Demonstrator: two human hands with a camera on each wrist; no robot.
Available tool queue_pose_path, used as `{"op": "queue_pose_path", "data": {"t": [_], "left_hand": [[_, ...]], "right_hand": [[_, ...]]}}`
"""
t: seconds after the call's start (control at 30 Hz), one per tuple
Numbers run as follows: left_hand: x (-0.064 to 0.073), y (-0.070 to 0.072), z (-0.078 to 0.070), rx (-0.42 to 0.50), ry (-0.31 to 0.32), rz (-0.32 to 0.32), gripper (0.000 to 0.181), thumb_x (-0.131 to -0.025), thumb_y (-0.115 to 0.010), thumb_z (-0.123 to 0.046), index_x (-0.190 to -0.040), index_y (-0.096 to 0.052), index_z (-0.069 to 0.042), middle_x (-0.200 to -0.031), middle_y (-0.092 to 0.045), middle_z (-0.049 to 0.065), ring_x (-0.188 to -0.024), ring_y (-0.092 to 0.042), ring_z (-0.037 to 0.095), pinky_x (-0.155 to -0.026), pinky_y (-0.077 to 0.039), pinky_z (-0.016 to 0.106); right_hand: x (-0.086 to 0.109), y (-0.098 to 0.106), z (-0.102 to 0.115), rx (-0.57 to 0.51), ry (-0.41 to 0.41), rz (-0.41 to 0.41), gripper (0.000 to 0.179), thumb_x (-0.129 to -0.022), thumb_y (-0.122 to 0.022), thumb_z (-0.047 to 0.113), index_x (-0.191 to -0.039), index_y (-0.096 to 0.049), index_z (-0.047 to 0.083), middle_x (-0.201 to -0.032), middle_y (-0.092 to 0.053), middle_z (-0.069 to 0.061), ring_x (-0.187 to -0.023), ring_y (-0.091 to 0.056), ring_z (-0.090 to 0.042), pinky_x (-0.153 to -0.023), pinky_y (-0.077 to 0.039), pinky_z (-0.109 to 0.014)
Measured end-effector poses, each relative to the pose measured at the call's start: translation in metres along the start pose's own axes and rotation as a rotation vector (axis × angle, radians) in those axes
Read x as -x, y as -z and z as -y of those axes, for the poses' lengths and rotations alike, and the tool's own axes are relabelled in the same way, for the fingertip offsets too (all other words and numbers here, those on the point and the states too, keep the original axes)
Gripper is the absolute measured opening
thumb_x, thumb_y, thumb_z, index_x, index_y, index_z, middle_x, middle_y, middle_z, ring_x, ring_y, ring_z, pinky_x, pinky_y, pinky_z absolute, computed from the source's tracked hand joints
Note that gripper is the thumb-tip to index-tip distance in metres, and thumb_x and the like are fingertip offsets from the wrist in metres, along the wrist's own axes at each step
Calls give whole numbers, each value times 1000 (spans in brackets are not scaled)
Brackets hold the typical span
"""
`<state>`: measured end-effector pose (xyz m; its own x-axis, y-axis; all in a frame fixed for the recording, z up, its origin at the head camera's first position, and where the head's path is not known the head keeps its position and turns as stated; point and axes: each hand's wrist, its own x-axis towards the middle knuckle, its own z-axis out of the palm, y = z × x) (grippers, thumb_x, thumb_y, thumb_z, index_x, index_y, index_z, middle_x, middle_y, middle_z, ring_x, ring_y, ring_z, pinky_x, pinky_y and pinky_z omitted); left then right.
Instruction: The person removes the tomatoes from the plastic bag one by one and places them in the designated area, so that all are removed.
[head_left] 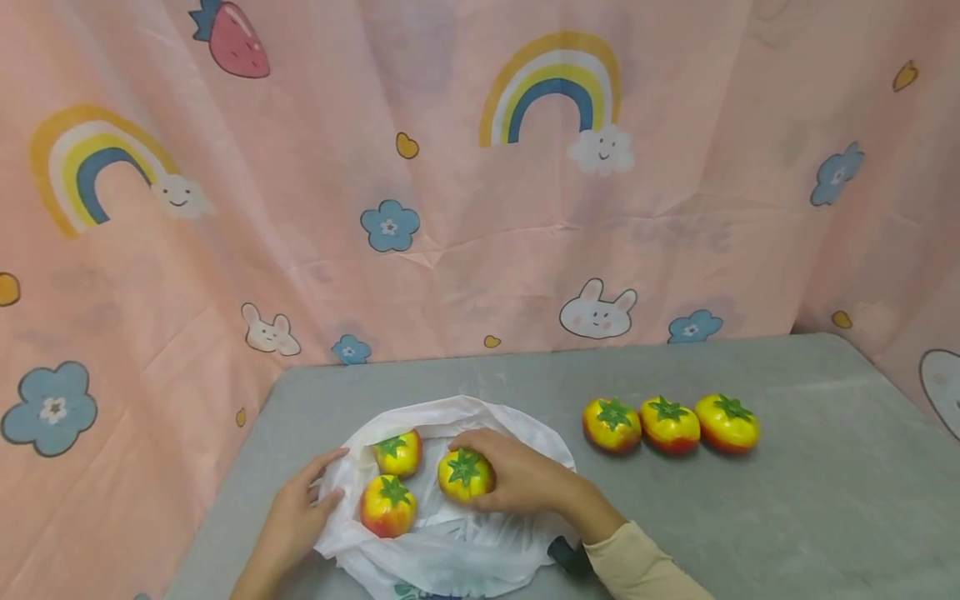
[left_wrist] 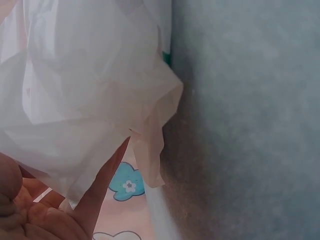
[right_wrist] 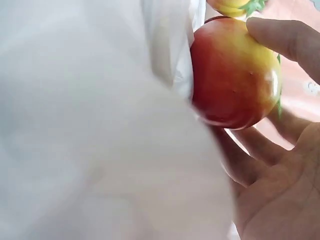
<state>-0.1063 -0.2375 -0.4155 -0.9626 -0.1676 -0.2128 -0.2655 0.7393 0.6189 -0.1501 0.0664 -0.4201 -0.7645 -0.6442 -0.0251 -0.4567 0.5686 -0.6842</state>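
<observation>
My right hand (head_left: 517,473) grips a glossy yellow-and-red toy tomato (head_left: 466,475) with a green star-shaped top, over the opening of a white plastic bag (head_left: 480,550). In the right wrist view, thumb and fingers lie on opposite sides of this tomato (right_wrist: 235,75), and the bag hides much of that view. Two similar tomatoes, a rear one (head_left: 398,454) and a front one (head_left: 387,507), sit inside the bag at its left. At the bag's left rim, my left hand (head_left: 296,512) holds the plastic between thumb and fingers. Folds of the bag (left_wrist: 75,90) hang over that hand.
Three more tomatoes, left (head_left: 612,426), middle (head_left: 670,425) and right (head_left: 727,423), stand in a row on the grey table (head_left: 825,492), right of the bag. A pink patterned curtain (head_left: 480,192) hangs behind the table and along its sides.
</observation>
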Motion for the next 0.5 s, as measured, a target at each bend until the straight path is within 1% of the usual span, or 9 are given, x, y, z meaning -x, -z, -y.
{"op": "queue_pose_path", "data": {"t": [0.13,0.23,0.4,0.5], "left_hand": [[0,0,0,7,5,5,58,-93,-65,-7,-147,-48,-20,-153,-42,25,-129,-52,51,-97,-54,54],[1,0,-1,9,10,4,58,-94,-65,-7,-148,-47,-20,-153,-41,25,-129,-52,51,-97,-54,55],[1,0,-2,3,10,1,58,-94,-64,-7,-148,-47,-20,-153,-41,26,-129,-52,51,-96,-54,55],[1,0,-2,0,7,-1,58,-94,-64,-7,-148,-47,-20,-153,-41,26,-129,-52,51,-97,-54,55]], "right_hand": [[1,-3,-3,5,20,7,68,-82,-80,30,-143,-50,26,-145,-50,4,-130,-48,-16,-113,-45,-44],[1,-5,-4,-10,2,3,72,-83,-80,34,-146,-47,27,-147,-49,2,-131,-48,-17,-114,-44,-47],[2,-6,-2,-52,-57,-26,75,-81,-81,34,-144,-44,18,-140,-54,1,-124,-53,-16,-112,-46,-45],[2,-5,-1,-75,-80,-34,72,-81,-82,33,-140,-47,16,-137,-57,0,-120,-55,-16,-110,-48,-44]]}}
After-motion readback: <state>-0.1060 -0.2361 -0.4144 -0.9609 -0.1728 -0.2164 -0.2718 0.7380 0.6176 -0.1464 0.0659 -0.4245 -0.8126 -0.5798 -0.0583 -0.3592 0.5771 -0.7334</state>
